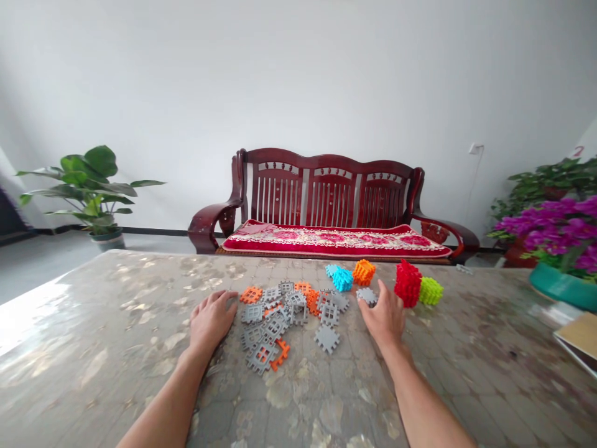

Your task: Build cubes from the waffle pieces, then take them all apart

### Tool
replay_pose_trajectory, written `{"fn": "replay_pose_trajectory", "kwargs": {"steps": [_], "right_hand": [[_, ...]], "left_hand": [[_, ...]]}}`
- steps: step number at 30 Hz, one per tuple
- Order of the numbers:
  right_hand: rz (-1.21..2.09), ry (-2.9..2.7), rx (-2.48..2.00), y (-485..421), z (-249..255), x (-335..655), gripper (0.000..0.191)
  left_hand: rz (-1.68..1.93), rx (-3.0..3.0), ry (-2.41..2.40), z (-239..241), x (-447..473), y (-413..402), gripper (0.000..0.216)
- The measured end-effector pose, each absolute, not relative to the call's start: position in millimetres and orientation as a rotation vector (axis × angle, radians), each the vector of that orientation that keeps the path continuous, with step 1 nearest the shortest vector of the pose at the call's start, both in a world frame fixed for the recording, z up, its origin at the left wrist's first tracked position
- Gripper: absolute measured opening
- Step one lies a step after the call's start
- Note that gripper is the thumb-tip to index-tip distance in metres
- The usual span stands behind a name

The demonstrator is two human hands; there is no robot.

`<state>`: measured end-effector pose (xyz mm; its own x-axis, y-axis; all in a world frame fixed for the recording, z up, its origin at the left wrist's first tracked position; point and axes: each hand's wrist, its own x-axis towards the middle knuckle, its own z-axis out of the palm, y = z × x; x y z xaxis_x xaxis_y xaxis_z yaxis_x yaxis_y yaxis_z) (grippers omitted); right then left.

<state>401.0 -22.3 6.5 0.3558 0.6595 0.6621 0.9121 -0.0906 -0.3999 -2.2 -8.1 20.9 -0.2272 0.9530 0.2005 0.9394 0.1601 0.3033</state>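
Observation:
A pile of flat notched plastic tiles (284, 320), mostly grey with some orange, lies on the marbled table (116, 348). My left hand (212, 318) rests palm down at the pile's left edge, fingers loosely curled and holding nothing. My right hand (385, 314) sits at the pile's right side, its fingers closed round a grey tile (367, 295). Behind the pile stand built cubes: a blue cube (342, 278), an orange cube (364, 272), a red cube (407, 284) and a green cube (430, 290).
A dark wooden bench (326, 205) with a red cushion stands beyond the table. A green potted plant (91, 186) is at the far left. Purple flowers in a teal pot (559, 249) and a book (581, 339) occupy the table's right edge.

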Motion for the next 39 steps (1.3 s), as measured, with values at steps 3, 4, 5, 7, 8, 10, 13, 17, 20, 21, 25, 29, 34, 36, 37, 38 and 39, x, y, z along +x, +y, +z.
{"fn": "replay_pose_trajectory", "kwargs": {"steps": [3, 4, 5, 7, 8, 10, 13, 17, 20, 21, 25, 29, 34, 36, 37, 38, 39], "right_hand": [[-0.263, -1.603, -1.530, -32.7, 17.2, 383.5, 0.047], [-0.165, -1.709, -1.432, -36.2, 19.2, 377.5, 0.043], [-0.061, -1.814, -1.357, -39.4, 20.4, 371.9, 0.041], [0.106, -2.000, -1.287, -44.8, 21.5, 363.6, 0.046], [0.150, -2.070, -1.282, -46.7, 21.7, 361.0, 0.052], [0.174, -2.155, -1.294, -48.8, 22.1, 358.7, 0.062], [0.129, -2.182, -1.321, -48.3, 22.2, 357.5, 0.064], [-0.019, -2.142, -1.375, -44.7, 20.1, 348.6, 0.052], [-0.110, -2.131, -1.348, -43.2, 19.3, 335.5, 0.040], [-0.124, -2.119, -1.333, -43.1, 20.0, 330.0, 0.034], [-0.064, -2.079, -1.298, -41.6, 28.4, 300.8, 0.019], [0.107, -2.176, -1.218, -33.4, 40.3, 257.4, 0.020], [0.200, -2.389, -1.152, -16.7, 52.5, 202.4, 0.032], [0.186, -2.497, -1.183, -12.3, 56.9, 188.3, 0.039], [0.169, -2.541, -1.207, -11.0, 58.7, 183.6, 0.041], [0.142, -2.572, -1.234, -10.2, 60.2, 180.2, 0.041], [0.110, -2.593, -1.254, -9.9, 61.1, 178.1, 0.039]], "left_hand": [[0.600, 1.922, 2.357, 21.6, -0.7, -9.4, 0.042], [0.609, 1.920, 2.358, 21.4, -0.5, -9.7, 0.041], [0.616, 1.918, 2.360, 21.1, -0.4, -9.8, 0.041], [0.623, 1.916, 2.365, 20.6, -0.5, -10.1, 0.040], [0.623, 1.918, 2.364, 20.5, -0.5, -10.2, 0.040], [0.624, 1.920, 2.359, 20.7, -0.5, -10.4, 0.040], [0.635, 1.905, 2.353, 21.0, 0.1, -10.6, 0.040], [0.646, 1.893, 2.338, 20.6, 0.6, -10.2, 0.040], [0.645, 1.892, 2.339, 20.3, 0.3, -9.9, 0.039], [0.645, 1.892, 2.337, 20.4, 0.1, -9.8, 0.039], [0.658, 1.865, 2.327, 20.4, -1.6, -9.5, 0.042], [0.704, 1.821, 2.313, 18.0, -4.4, -8.1, 0.048], [0.758, 1.800, 2.315, 14.4, -7.4, -5.4, 0.050], [0.786, 1.787, 2.322, 14.0, -8.1, -4.8, 0.051], [0.796, 1.782, 2.325, 14.1, -8.4, -4.7, 0.051], [0.801, 1.777, 2.326, 14.3, -8.5, -4.6, 0.051], [0.802, 1.773, 2.326, 14.6, -8.5, -4.6, 0.051]]}}
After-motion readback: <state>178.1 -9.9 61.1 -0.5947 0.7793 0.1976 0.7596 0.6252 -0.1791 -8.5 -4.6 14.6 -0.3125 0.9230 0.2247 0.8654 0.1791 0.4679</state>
